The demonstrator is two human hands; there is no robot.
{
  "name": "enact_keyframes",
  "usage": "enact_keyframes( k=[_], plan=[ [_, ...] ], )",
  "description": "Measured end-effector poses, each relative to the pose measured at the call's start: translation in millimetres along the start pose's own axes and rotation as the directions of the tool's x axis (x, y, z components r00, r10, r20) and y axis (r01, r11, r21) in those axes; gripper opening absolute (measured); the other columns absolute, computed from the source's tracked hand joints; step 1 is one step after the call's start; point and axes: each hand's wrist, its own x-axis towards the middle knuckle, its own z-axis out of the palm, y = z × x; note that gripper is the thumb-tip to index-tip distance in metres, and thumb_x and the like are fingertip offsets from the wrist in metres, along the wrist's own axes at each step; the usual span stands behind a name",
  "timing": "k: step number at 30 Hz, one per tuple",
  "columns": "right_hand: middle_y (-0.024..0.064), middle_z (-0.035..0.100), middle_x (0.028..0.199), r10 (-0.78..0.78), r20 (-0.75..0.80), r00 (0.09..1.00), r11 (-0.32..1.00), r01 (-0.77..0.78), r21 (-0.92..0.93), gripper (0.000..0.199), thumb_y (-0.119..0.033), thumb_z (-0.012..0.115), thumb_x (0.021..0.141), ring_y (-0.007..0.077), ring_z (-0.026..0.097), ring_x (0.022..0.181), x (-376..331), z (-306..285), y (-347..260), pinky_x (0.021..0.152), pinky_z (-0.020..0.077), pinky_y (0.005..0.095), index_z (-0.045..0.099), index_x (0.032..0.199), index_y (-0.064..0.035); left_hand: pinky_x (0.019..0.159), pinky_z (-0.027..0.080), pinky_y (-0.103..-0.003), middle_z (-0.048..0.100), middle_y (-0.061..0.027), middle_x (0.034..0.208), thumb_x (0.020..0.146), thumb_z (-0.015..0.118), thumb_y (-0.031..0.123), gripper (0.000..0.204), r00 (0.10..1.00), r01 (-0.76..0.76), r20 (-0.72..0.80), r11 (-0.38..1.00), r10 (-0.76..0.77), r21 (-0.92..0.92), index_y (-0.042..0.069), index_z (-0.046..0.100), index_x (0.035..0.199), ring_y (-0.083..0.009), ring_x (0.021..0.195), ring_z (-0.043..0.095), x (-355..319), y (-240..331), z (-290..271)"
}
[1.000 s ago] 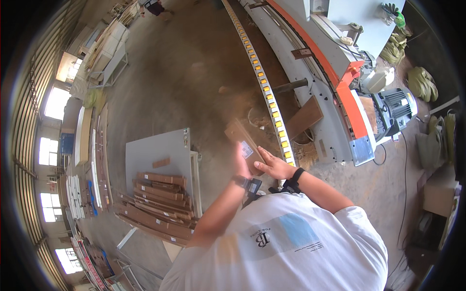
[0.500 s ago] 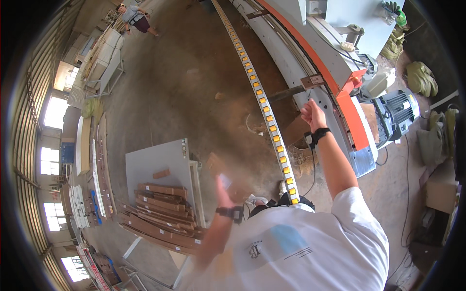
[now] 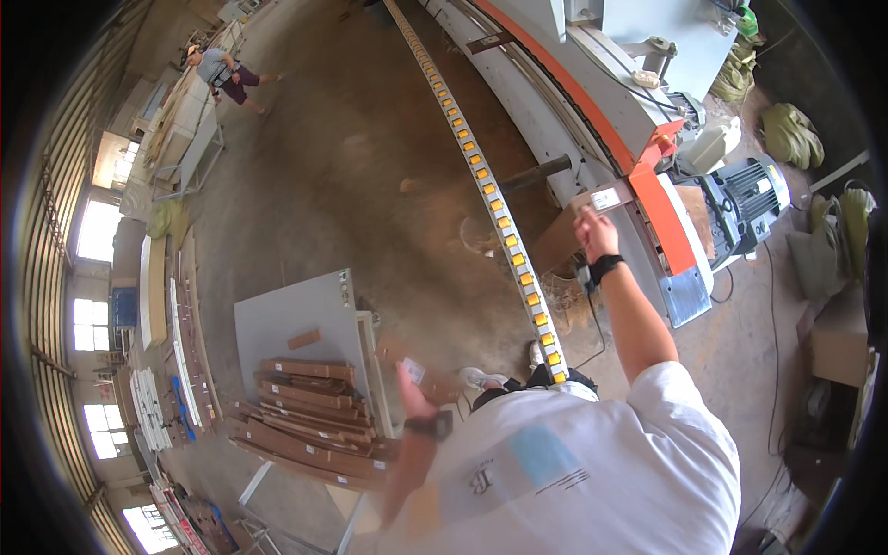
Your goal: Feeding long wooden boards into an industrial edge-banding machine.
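My left hand [image 3: 415, 400], a dark band on its wrist, is closed on a brown board [image 3: 392, 351] with a white label, both smeared by motion. It hangs beside a stack of brown boards [image 3: 310, 398] on a grey table. To the right, my right hand [image 3: 599, 237] has curled fingers at the near edge of another labelled brown board [image 3: 585, 200]. That board lies at the end of the long machine's bed; the fingertips are partly hidden against it. Between my hands runs a narrow roller track [image 3: 504, 222] with yellow rollers, ending close to my waist.
An orange machine guard [image 3: 680, 240] and a motor [image 3: 754, 199] stand to the right. Cables and sacks [image 3: 791, 136] lie on the floor beyond. Far left, a person [image 3: 227, 76] is near stacked panels [image 3: 185, 120]. The grey table [image 3: 277, 310] is at my left.
The labelled board on the machine has come nearer, up to my right hand. My left hand and its board have shifted slightly left and down. The distant person has moved leftward in view.
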Motion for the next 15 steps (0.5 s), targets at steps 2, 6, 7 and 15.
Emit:
enact_keyframes(
  k=[2,6,7,15],
  plan=[
    [0.0008,0.058,0.073,0.069,0.085,0.994,0.991,-0.059,-0.120,0.020,-0.019,0.073,0.091,0.0092,0.054,0.059,-40,9,16,0.049,0.0401,0.0236,0.058,0.092,-0.0053,0.095,0.053,-0.044,0.065,-0.0091,0.123,0.105,0.041,0.054,0.055,1.000,0.008,0.023,1.000,-0.008,0.025,0.008,0.055,0.132,-0.0276,0.112,0.063,3,0,11],
    [-0.0024,0.064,0.085,0.013,0.260,0.965,0.798,0.147,-0.584,0.019,-0.022,0.070,0.092,0.0069,0.058,0.074,-121,6,11,0.066,0.0466,0.0246,0.067,0.102,-0.0058,0.092,0.052,-0.043,0.065,-0.0071,0.117,0.102,0.045,0.059,0.057,0.995,0.102,-0.026,0.990,-0.100,0.100,0.011,0.055,0.131,-0.0265,0.106,0.063,5,0,42],
    [-0.0029,0.066,0.088,-0.023,0.242,0.970,0.881,0.134,-0.454,0.019,-0.022,0.070,0.093,0.0066,0.059,0.078,-131,8,3,0.068,0.0470,0.0244,0.068,0.105,-0.0072,0.093,0.052,-0.043,0.066,-0.0071,0.116,0.102,0.046,0.058,0.057,0.993,0.115,0.016,0.987,-0.117,0.114,0.010,0.055,0.131,-0.0260,0.106,0.064,4,0,48],
    [-0.0015,0.068,0.092,-0.040,0.412,0.910,0.943,0.171,-0.285,0.025,-0.025,0.069,0.098,0.0081,0.063,0.081,-178,52,-15,0.074,0.0510,0.0249,0.067,0.108,-0.0032,0.098,0.050,-0.040,0.062,-0.0070,0.129,0.105,0.054,0.038,0.044,0.968,-0.105,0.250,0.877,-0.017,0.469,0.009,0.050,0.138,-0.0217,0.114,0.062,22,-14,78]
  ],
)
